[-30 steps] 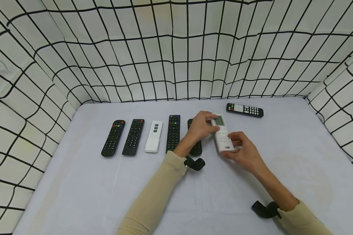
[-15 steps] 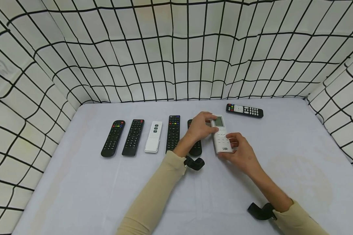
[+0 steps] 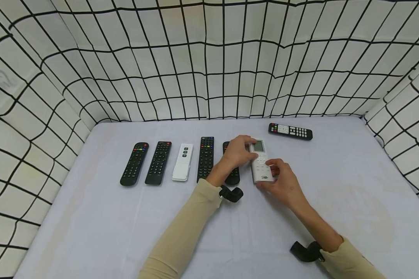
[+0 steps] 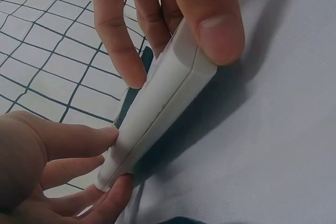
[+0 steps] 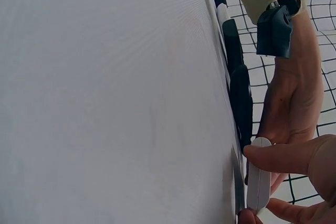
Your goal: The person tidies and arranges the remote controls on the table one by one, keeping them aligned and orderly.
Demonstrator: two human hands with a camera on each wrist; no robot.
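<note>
A white remote control (image 3: 262, 167) with a small grey display lies between both hands, at the right end of a row of remotes. My left hand (image 3: 238, 151) pinches its far end, thumb on one side and fingers on the other. The near end is gripped by my right hand (image 3: 284, 184), with the thumb at the bottom edge and fingers at the right side. In the left wrist view the white remote (image 4: 157, 103) appears tilted, with shadow beneath one side. A black remote (image 3: 233, 176) beside it is partly hidden by my left hand.
Left of the hands lie more remotes in a row: a black one (image 3: 205, 159), a white one (image 3: 182, 162) and two black ones (image 3: 158, 162) (image 3: 134, 164). Another black remote (image 3: 290, 131) lies crosswise at the back right. Black netting (image 3: 213, 58) surrounds the white-covered table (image 3: 125, 232).
The white remote has shifted slightly left and toward me, and stands a little straighter alongside the row. My right hand has moved left with it; my left hand has barely moved.
</note>
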